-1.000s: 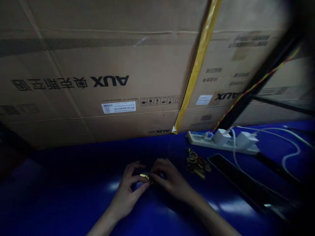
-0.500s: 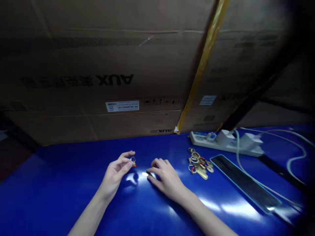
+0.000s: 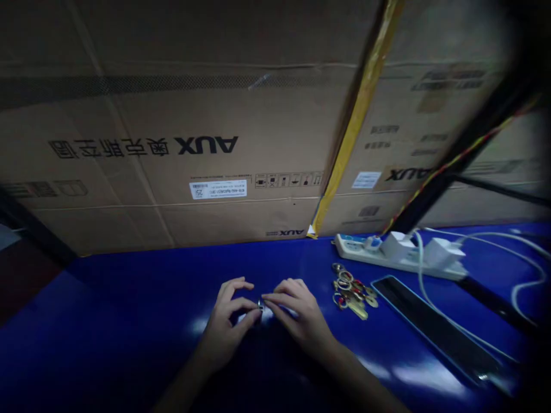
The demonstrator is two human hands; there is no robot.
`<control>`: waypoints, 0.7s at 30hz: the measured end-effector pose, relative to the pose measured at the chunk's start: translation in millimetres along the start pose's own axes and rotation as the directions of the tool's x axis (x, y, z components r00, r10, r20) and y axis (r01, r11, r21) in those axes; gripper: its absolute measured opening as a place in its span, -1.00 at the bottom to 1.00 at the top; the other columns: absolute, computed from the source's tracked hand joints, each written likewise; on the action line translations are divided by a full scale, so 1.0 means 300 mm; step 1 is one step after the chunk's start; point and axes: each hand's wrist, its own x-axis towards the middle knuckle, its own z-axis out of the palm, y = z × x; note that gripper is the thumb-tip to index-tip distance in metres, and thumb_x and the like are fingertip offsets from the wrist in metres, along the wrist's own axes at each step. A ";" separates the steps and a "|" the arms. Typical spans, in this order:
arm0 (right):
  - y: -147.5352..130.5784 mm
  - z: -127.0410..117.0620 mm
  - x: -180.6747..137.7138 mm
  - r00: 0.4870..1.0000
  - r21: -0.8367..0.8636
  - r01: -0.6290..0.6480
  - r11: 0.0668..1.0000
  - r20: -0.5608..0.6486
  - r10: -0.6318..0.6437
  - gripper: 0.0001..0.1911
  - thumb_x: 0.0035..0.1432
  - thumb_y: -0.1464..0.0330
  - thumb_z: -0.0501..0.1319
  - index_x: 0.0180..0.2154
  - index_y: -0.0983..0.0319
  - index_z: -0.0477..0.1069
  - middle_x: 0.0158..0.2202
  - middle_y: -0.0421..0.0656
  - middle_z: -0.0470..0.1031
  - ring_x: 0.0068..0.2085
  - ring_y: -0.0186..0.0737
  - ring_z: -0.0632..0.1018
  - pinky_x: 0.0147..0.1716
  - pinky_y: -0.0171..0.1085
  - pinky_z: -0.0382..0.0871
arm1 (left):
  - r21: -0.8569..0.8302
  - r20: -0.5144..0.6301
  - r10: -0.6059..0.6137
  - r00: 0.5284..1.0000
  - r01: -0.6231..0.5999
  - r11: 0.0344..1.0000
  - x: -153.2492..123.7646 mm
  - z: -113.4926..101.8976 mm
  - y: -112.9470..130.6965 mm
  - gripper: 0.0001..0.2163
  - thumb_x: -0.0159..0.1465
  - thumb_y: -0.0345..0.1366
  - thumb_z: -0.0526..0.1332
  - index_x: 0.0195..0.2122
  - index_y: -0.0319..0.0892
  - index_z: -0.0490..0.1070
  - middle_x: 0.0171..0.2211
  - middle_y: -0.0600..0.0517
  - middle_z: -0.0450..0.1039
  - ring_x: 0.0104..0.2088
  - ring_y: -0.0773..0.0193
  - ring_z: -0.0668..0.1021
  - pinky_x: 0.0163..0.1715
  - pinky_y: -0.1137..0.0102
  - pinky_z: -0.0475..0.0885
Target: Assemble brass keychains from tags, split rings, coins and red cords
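Observation:
Both my hands meet over the blue table. My left hand and my right hand pinch a small shiny metal ring piece between their fingertips, just above the table top. To the right of my right hand lies a pile of key rings and keys, gold with red bits. The piece in my fingers is too small and dim to make out in detail.
A white power strip with two white plugs and white cables sits at the back right. A dark phone lies flat beside the pile. Large cardboard boxes wall off the table's far edge.
Half a second ago my left hand was lifted and apart, holding a small ring; it has come back down to meet my right hand at the small metal piece.

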 end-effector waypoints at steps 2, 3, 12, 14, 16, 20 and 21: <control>-0.005 0.006 -0.004 1.000 0.017 -0.015 1.000 0.019 0.015 -0.82 0.29 0.34 0.14 -0.16 0.14 0.51 -0.34 -0.15 0.47 -0.28 -0.22 0.43 -0.27 -0.19 0.18 | -0.007 0.047 0.011 0.999 -0.010 1.000 -0.008 0.010 0.005 -0.89 0.25 -0.29 0.22 -0.35 -0.07 0.54 0.02 -0.06 0.36 0.19 0.03 0.23 0.18 0.01 0.12; -0.007 0.007 -0.006 0.999 0.029 -0.036 0.999 0.037 0.035 -0.82 0.29 0.33 0.14 -0.16 0.13 0.52 -0.33 -0.16 0.48 -0.28 -0.22 0.44 -0.27 -0.19 0.19 | -0.015 0.064 0.012 0.998 -0.011 1.000 -0.010 0.012 0.006 -0.89 0.26 -0.29 0.21 -0.34 -0.07 0.54 0.03 -0.06 0.35 0.19 0.03 0.22 0.19 0.02 0.12; -0.052 -0.005 0.005 0.934 0.492 -0.345 0.799 0.266 0.239 -0.67 0.27 0.18 0.14 0.00 0.16 0.39 -0.10 -0.13 0.44 -0.08 -0.19 0.44 -0.08 -0.22 0.31 | -0.285 0.088 -0.043 0.995 0.066 0.956 0.006 -0.010 -0.033 -0.86 0.24 -0.20 0.24 -0.34 -0.09 0.56 0.14 -0.06 0.28 0.25 0.01 0.18 0.22 0.08 0.07; -0.064 -0.002 0.005 0.893 0.567 -0.423 0.706 0.392 0.220 -0.68 0.29 0.13 0.07 -0.18 0.21 0.44 -0.24 -0.16 0.47 -0.19 -0.22 0.46 -0.15 -0.25 0.32 | -0.373 0.135 -0.037 0.990 0.086 0.924 0.010 -0.016 -0.034 -0.85 0.25 -0.18 0.24 -0.34 -0.10 0.55 0.19 -0.04 0.23 0.26 0.03 0.17 0.22 0.12 0.08; -0.069 0.005 -0.001 0.842 0.592 -0.499 0.633 0.503 0.193 -0.57 0.33 0.09 -0.03 -0.35 0.23 0.40 -0.44 -0.22 0.41 -0.37 -0.29 0.43 -0.31 -0.30 0.31 | -0.416 0.187 -0.061 0.981 0.135 0.899 0.013 -0.021 -0.029 -0.83 0.26 -0.17 0.21 -0.33 -0.12 0.54 0.20 -0.04 0.22 0.25 0.04 0.20 0.21 0.15 0.11; -0.062 0.014 -0.021 0.832 0.396 -0.452 0.799 0.510 0.218 -0.60 0.36 0.11 -0.09 -0.34 0.22 0.32 -0.49 -0.26 0.31 -0.47 -0.33 0.32 -0.43 -0.33 0.20 | -0.371 0.222 -0.098 0.970 0.177 0.911 0.013 -0.027 -0.017 -0.82 0.28 -0.18 0.20 -0.36 -0.15 0.51 0.07 -0.09 0.34 0.15 0.05 0.33 0.16 0.17 0.14; -0.061 0.015 -0.025 0.852 0.303 -0.390 0.869 0.476 0.216 -0.64 0.36 0.14 -0.08 -0.32 0.21 0.32 -0.46 -0.24 0.33 -0.44 -0.31 0.33 -0.39 -0.32 0.20 | -0.359 0.218 -0.100 0.971 0.175 0.917 0.012 -0.025 -0.015 -0.82 0.27 -0.18 0.20 -0.37 -0.16 0.50 0.02 -0.09 0.37 0.11 0.06 0.36 0.15 0.18 0.14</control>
